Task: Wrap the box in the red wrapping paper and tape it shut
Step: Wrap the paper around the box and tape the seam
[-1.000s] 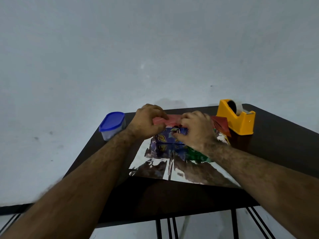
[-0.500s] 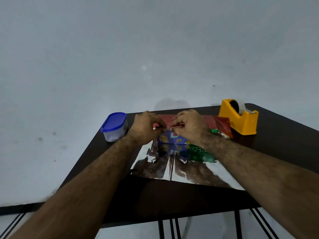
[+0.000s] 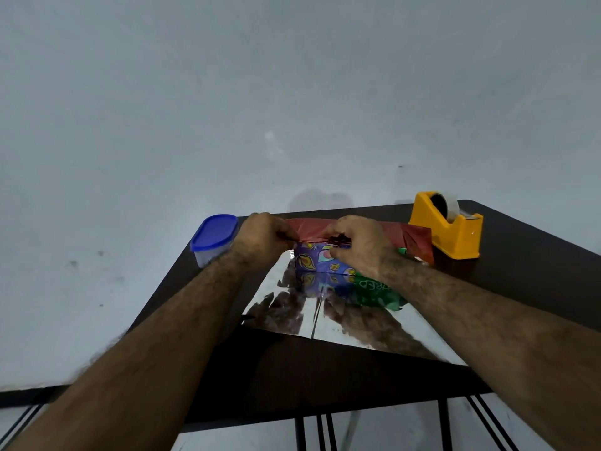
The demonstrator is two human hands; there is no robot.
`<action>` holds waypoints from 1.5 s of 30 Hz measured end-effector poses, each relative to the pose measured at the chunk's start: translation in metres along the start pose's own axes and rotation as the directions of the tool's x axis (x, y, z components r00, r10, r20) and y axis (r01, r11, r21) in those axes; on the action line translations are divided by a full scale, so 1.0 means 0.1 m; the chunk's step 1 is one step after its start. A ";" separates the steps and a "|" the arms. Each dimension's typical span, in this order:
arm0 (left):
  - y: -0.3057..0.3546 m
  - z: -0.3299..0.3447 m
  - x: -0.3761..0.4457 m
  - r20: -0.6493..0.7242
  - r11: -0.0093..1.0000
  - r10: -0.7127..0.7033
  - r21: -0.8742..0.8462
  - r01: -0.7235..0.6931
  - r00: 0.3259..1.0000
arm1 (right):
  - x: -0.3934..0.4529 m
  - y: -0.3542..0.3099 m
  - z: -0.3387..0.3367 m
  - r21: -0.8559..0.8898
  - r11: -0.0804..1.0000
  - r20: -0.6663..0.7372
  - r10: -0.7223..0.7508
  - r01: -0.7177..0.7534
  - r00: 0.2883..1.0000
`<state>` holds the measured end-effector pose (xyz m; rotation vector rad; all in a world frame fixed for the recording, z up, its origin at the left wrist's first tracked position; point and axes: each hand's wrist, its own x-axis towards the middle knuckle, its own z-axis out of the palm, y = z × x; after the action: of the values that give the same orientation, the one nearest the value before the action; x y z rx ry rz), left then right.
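Nearest the camera, two bare forearms reach out over the dark table (image 3: 520, 255). Beyond the table's near edge lies the free part of the red wrapping paper (image 3: 325, 320), its shiny silver inside facing up and mirroring the arms. This flap lies flat and looks thin, light and slick (a sheet like this probably creases at once and may tear if pulled hard), so it is best taken along an edge with both hands, not in the middle.

Farther on, the box (image 3: 320, 260) stands on the sheet near the middle of the table, its printed blue side facing the person and a green patch at its right. It seems light but stiff enough to fold paper against.

On the box's top front edge, the left hand (image 3: 260, 239) and the right hand (image 3: 361, 245) are each pinched shut on the paper's red far flap, which is drawn over the top of the box. The hands sit near each other, holding the edge down along the box's corner line.

Behind them, a blue-lidded container (image 3: 213, 239) stands at the left, and a yellow tape dispenser (image 3: 448, 229) at the right, just beyond the paper.
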<state>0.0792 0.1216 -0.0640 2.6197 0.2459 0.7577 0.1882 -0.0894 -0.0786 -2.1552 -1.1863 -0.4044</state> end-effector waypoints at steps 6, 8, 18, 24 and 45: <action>-0.02 -0.08 -0.01 0.015 0.958 0.142 0.248 -0.141 0.990 | -0.02 -0.03 -0.11 -0.073 0.997 0.099 -0.014 0.021 0.995; 0.04 -0.11 -0.01 0.006 0.906 0.176 0.390 -0.165 0.984 | -0.03 -0.03 -0.13 -0.109 0.993 0.122 -0.026 0.039 0.992; 0.43 -0.07 0.18 0.337 0.988 0.043 0.127 -0.090 0.941 | -0.19 -0.02 -0.26 -0.038 0.996 0.085 -0.083 0.086 0.993; 0.32 -0.02 0.30 0.376 0.966 -0.029 0.249 -0.071 0.926 | -0.20 0.14 -0.27 -0.491 0.871 0.065 0.059 -0.020 0.996; 0.47 0.03 0.47 0.350 0.952 -0.172 0.301 0.063 0.921 | -0.12 0.22 -0.59 -0.346 0.938 0.304 0.082 0.029 0.949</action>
<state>0.1222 0.0913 -0.0241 2.9196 0.4241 0.1788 0.2019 -0.1447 -0.0497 -2.6158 -1.3351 -0.2793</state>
